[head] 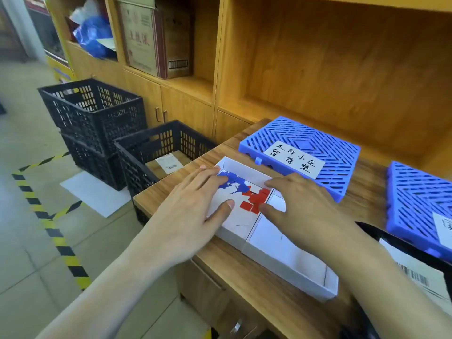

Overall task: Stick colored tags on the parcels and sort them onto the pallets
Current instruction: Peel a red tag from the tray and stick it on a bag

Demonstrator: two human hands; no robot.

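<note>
Red and blue paper tags (253, 200) in a white cardboard tray (238, 228).
Left hand (188, 216) and right hand (305, 211) lie flat over it, fingers spread, holding nothing.

Pale tiled floor (22, 216) with yellow-black hazard tape (52, 231); orange wooden shelving unit (318, 69) behind wood-grain desk (256, 272) (cabinet doors below); even, soft light

Both forearms are bare to the frame edge, no sleeves in view. The left hand (193, 209) and right hand (309, 211) carry no gloves, and seemingly no rings or watch, though motion blur softens detail. Fingernails are short.
</note>
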